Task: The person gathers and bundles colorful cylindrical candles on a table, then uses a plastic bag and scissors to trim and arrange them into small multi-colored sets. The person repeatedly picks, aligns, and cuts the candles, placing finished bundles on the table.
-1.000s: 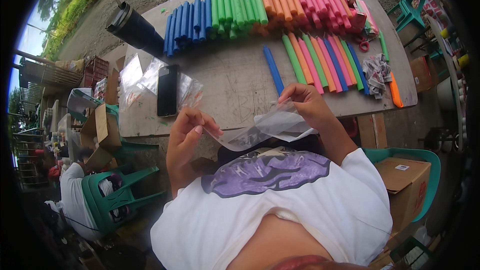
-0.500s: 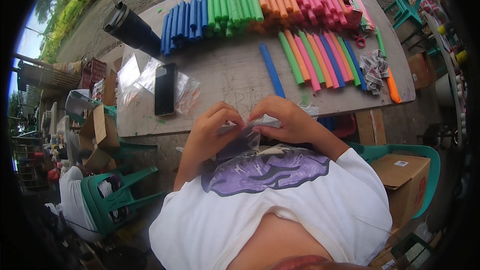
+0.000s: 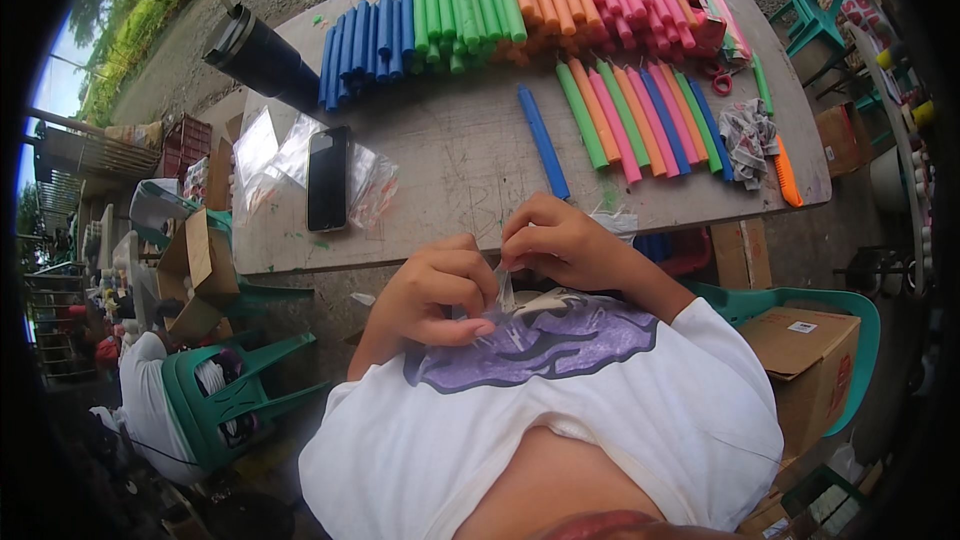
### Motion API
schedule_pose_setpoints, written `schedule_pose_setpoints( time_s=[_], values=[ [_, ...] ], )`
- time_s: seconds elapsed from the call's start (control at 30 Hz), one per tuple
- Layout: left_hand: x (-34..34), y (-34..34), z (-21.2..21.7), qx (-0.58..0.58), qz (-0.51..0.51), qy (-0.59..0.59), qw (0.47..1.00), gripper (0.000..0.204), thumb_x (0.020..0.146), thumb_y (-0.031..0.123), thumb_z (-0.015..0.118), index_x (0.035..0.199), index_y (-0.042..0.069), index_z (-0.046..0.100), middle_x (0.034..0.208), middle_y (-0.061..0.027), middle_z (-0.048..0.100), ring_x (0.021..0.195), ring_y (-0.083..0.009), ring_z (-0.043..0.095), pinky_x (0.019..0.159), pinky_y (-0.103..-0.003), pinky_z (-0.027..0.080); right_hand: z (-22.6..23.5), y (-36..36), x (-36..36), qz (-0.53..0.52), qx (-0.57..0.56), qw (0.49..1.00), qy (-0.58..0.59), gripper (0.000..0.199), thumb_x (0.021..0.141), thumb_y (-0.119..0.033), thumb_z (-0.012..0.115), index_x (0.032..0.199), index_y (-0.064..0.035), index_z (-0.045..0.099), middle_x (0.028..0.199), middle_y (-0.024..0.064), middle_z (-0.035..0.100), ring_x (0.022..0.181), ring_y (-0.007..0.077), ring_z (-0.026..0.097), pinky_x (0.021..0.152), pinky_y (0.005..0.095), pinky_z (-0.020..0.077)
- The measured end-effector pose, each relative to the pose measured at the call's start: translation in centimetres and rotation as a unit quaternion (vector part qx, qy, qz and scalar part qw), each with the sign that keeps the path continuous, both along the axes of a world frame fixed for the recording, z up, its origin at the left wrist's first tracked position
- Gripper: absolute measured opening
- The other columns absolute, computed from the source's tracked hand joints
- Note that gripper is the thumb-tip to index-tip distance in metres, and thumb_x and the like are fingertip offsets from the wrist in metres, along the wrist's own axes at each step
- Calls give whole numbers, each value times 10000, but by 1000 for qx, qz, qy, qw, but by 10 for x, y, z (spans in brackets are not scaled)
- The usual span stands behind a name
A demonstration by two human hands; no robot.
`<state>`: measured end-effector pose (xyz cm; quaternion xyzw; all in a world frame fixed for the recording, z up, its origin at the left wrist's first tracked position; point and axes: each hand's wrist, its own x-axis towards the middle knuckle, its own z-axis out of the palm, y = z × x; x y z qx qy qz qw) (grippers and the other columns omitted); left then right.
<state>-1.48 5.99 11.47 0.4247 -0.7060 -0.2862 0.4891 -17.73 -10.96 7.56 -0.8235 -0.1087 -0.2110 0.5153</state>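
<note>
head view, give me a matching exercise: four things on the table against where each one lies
Things:
1. phone
2. dark tumbler
3. single blue stick
4. orange-handled cutter

Places:
A. far left corner of the table
B. alone in the middle, left of the mixed-colour row
C. right end, beside crumpled paper
D. left side, on clear plastic bags

Pairs: 1-D, 2-A, 3-B, 4-C

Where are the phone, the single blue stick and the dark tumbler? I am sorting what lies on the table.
phone point(image 3: 327, 178): head view, middle of its dark screen.
single blue stick point(image 3: 543, 141): head view, mid-length.
dark tumbler point(image 3: 262, 58): head view, its side wall.
</note>
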Motion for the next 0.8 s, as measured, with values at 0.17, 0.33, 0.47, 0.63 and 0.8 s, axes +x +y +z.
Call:
schedule_pose_setpoints(
  time_s=[0.17, 0.33, 0.47, 0.63, 0.8],
  values=[
    [3, 3, -9, 17, 69, -36, 997, 210, 659, 113, 805, 665, 90, 596, 729, -16, 624, 615, -211, 517, 534, -329, 378, 1, -3, -6, 2, 37, 999, 11, 128, 808, -52, 729, 906, -98, 661, 990, 58, 609, 973, 260, 577, 862, 358, 449],
    [-2, 2, -4, -52, 94, -70, 992, 209, 657, 123, 814, 672, 98, 606, 710, -15, 607, 604, -198, 512, 515, -322, 370, -2, -4, -11, 31, 22, 999, 17, 123, 809, -38, 745, 899, -87, 677, 1037, 47, 626, 983, 229, 585, 848, 333, 476],
    [-9, -1, 7, -94, 79, -68, 990, 198, 665, 114, 809, 682, 98, 612, 715, -20, 607, 597, -194, 515, 503, -319, 371, -3, 2, -10, 27, -8, 999, 25, 93, 844, -128, 742, 901, -88, 680, 1048, 44, 629, 988, 224, 584, 858, 339, 469],
    [-6, 3, 2, -35, 83, -59, 994, 200, 708, 125, 797, 722, 79, 603, 714, -45, 595, 594, -199, 529, 496, -322, 378, 0, -12, -20, -69, 59, 994, 67, 167, 831, -156, 747, 964, -89, 671, 1005, 57, 631, 968, 247, 581, 844, 353, 466],
    [-3, 12, -6, 48, 161, -85, 982, 230, 771, 154, 786, 783, 52, 580, 701, -58, 550, 591, -208, 519, 519, -318, 393, -25, -56, -48, -465, -258, 835, 142, 336, 856, -218, 712, 1146, -79, 610, 963, 96, 611, 929, 270, 609, 827, 394, 497]
  ],
)
